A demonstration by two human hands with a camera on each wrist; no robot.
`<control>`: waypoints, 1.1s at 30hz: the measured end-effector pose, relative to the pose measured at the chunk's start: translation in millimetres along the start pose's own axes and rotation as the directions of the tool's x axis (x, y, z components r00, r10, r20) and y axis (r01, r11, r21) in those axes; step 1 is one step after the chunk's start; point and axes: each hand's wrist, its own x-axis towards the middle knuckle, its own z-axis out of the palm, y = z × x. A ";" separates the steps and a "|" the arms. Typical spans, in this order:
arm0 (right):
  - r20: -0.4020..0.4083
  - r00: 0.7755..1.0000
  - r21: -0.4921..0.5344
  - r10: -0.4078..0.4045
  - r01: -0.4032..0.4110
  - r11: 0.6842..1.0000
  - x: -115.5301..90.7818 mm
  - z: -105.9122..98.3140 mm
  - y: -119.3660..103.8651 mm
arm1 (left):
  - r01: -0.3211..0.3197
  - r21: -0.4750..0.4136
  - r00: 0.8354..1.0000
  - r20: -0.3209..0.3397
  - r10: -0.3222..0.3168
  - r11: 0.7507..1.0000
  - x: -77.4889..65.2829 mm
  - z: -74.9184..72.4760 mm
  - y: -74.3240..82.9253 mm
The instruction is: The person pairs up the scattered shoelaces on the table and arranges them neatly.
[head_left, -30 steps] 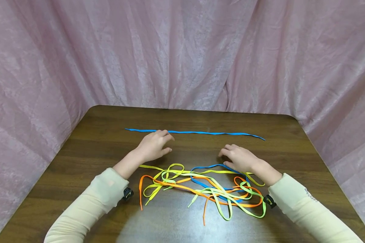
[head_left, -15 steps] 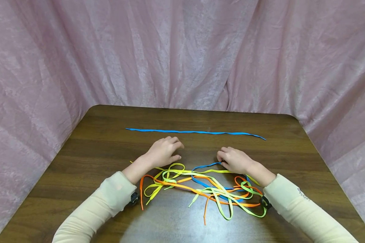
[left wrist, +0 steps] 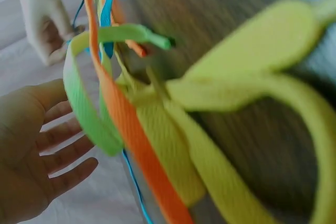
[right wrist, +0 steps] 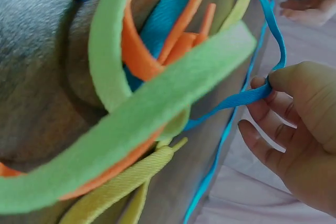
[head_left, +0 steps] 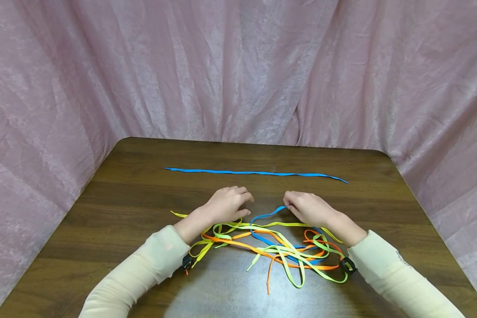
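Note:
My right hand [head_left: 308, 208] pinches a blue shoelace [head_left: 268, 215] between thumb and index finger and lifts part of it off the table, as the right wrist view shows at the blue lace [right wrist: 244, 97]. The rest of that lace runs into a tangle with an orange lace [head_left: 242, 244], a yellow lace [head_left: 288, 224] and a light green lace [head_left: 288, 240]. Just above the tangle's left part is my left hand [head_left: 228, 204], holding nothing. Its fingers [left wrist: 68, 142] are loosely spread in the left wrist view.
Beyond both hands a second blue shoelace [head_left: 254, 172] lies nearly straight across the brown wooden table [head_left: 143, 194]. A pink curtain [head_left: 238, 75] hangs around the table's back and sides.
My right hand has taken hold of the tangled blue lace and raised a part of it. My left hand has moved away from the straight blue lace, right and nearer to me.

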 end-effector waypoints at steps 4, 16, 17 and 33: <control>-0.052 0.998 0.018 -0.022 0.023 1.000 0.7 -4.9 -1.8 | -0.007 -0.009 0.999 0.035 0.008 1.000 5.2 6.1 7.9; -0.080 0.996 0.022 -0.027 0.029 0.999 -0.5 -10.9 -5.4 | -0.025 0.004 0.995 0.099 0.024 1.000 15.0 20.9 25.7; -0.084 0.996 0.020 -0.027 0.029 0.999 -0.7 -11.0 -5.6 | -0.028 0.001 0.995 0.096 0.028 1.000 15.4 21.3 26.1; -0.077 0.995 -0.015 -0.065 0.065 0.998 -10.3 -5.3 -3.4 | -0.044 0.000 0.999 -0.019 0.044 0.999 1.4 3.0 30.8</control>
